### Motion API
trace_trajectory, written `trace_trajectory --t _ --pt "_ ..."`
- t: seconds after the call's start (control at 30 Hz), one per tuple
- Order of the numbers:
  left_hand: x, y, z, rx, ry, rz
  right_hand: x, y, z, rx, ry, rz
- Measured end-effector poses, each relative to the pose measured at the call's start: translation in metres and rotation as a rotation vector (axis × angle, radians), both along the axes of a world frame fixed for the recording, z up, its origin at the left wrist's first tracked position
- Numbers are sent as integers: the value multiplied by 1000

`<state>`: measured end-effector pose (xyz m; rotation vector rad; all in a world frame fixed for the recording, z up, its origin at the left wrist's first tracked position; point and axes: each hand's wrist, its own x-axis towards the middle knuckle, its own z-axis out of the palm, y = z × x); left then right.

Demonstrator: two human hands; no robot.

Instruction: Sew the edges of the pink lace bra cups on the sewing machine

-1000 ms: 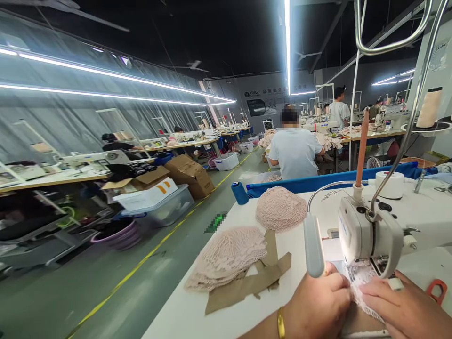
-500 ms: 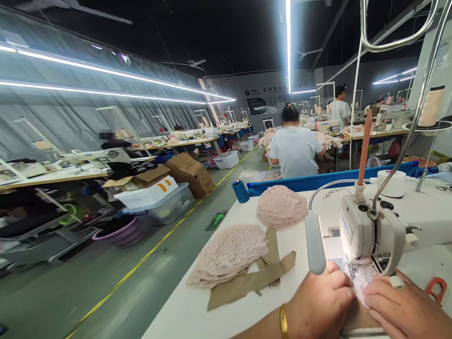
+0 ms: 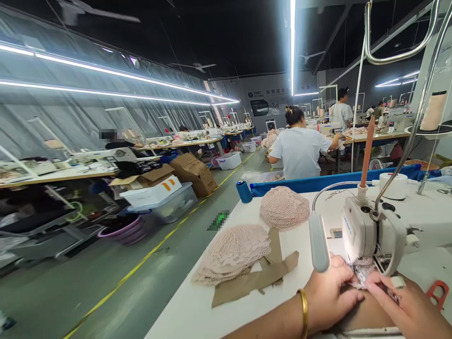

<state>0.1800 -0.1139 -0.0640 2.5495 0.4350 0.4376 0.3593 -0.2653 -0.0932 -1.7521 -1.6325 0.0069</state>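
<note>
A white sewing machine (image 3: 374, 230) stands at the right, its small lamp (image 3: 319, 242) lit beside the needle area. Pale lace fabric (image 3: 360, 275) lies bunched under the machine's foot. My left hand (image 3: 328, 292), below a gold bracelet, presses on the lace from the left with its fingers together. From the right, my right hand (image 3: 399, 296) pinches the lace edge near the foot. Brown fabric (image 3: 367, 313) lies beneath and between both hands. Two stacks of pink lace pieces, a nearer one (image 3: 236, 254) and a farther one (image 3: 284, 207), rest on the table, with olive strips (image 3: 257, 280) by the nearer stack.
A blue thread spool (image 3: 244, 191) stands at the table's far left corner. An orange-red tool (image 3: 438, 293) lies right of my right hand. Beyond the blue cloth (image 3: 339, 181) sits a person in a light shirt (image 3: 300, 150). Boxes and a purple basket (image 3: 123, 230) stand on the floor.
My left hand has spread its thumb rightward below the lace, and the lace is more bunched. My right hand has shifted slightly. The seated person ahead has turned and reached an arm right.
</note>
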Motion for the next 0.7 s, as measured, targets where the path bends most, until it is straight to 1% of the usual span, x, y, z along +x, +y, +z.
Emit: trace_trajectory --t 0.07,0.1,0.17,0.23,0.3,0.4,0.57,0.7 --pt "0 -1 -1 42 -48 -14 1 -1 0 -29 -53 44" --pt "-1 -1 -2 91 -80 -29 3 -2 2 -43 -113 82" --pt "-3 -2 -4 242 -151 -71 7 -4 7 -60 -257 173" --pt "-7 -2 -9 398 -198 -140 11 -5 13 -35 -380 264" --pt "-12 -1 -14 495 -216 -201 13 -6 16 11 -449 337" --pt "-19 1 -20 556 -254 -239 13 -6 14 87 -486 390" --pt "-21 2 -24 602 -293 -235 10 -7 3 38 -516 324" --pt "-20 1 -23 598 -274 -239 14 -5 2 89 -517 361"
